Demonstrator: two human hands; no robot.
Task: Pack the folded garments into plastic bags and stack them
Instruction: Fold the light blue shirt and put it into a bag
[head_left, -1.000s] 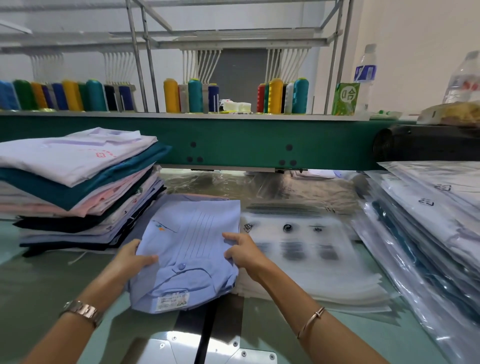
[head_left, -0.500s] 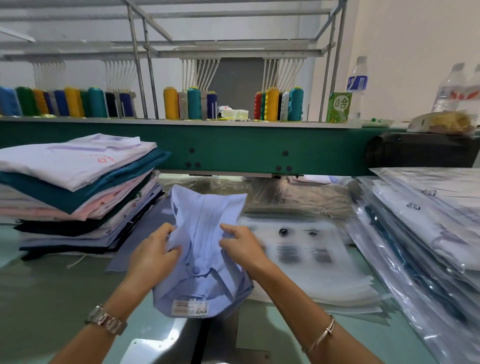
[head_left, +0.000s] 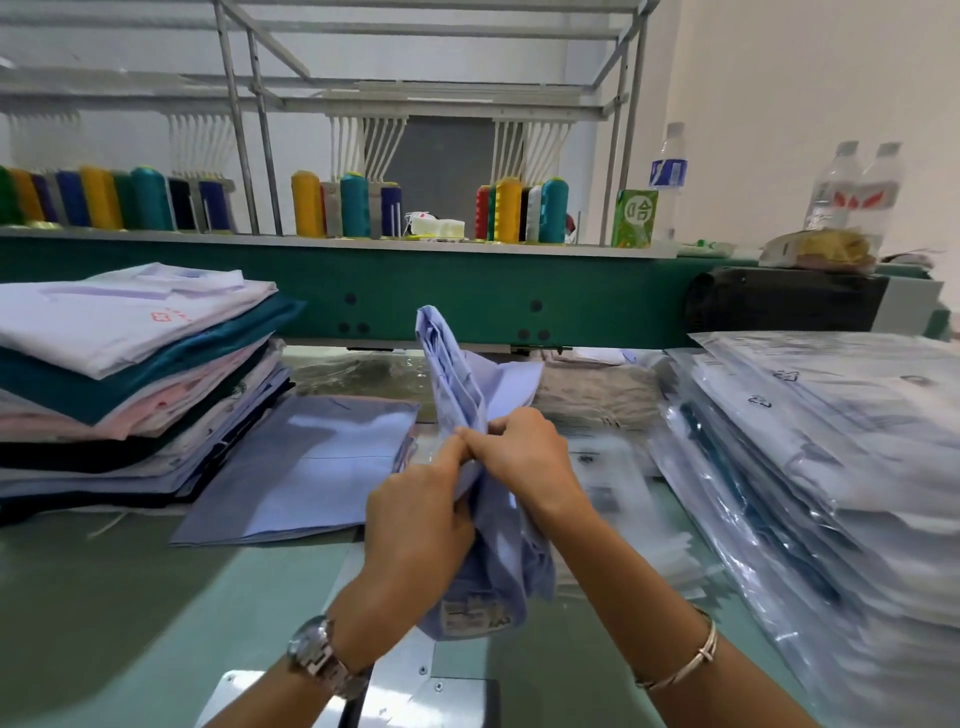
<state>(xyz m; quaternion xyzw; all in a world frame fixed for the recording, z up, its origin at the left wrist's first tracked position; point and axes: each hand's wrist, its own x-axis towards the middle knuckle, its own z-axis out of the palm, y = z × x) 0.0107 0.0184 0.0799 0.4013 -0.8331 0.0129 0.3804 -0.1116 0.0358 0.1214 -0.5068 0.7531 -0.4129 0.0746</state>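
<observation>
A light blue folded shirt (head_left: 470, 395) stands on edge above the table, squeezed narrow between my hands. My left hand (head_left: 415, 514) grips its left side from below and my right hand (head_left: 524, 457) grips its right side; the two hands touch at the fingertips. Its collar label (head_left: 475, 616) hangs at the bottom. Another light blue folded garment (head_left: 306, 467) lies flat on the table just left of my hands. Behind my hands lies a pile of empty plastic bags (head_left: 613, 467), partly hidden. A stack of bagged garments (head_left: 831, 441) fills the right side.
A tall pile of folded garments (head_left: 130, 374) in white, teal, pink and dark colours sits at the left. A green machine beam (head_left: 467, 291) crosses the back, with thread cones, a green carton and water bottles on top. A metal plate (head_left: 415, 691) lies at the near table edge.
The shirt lay flat under both hands; it has been lifted and folded up on edge, my hands brought together around it. The garment that lay beneath it now shows.
</observation>
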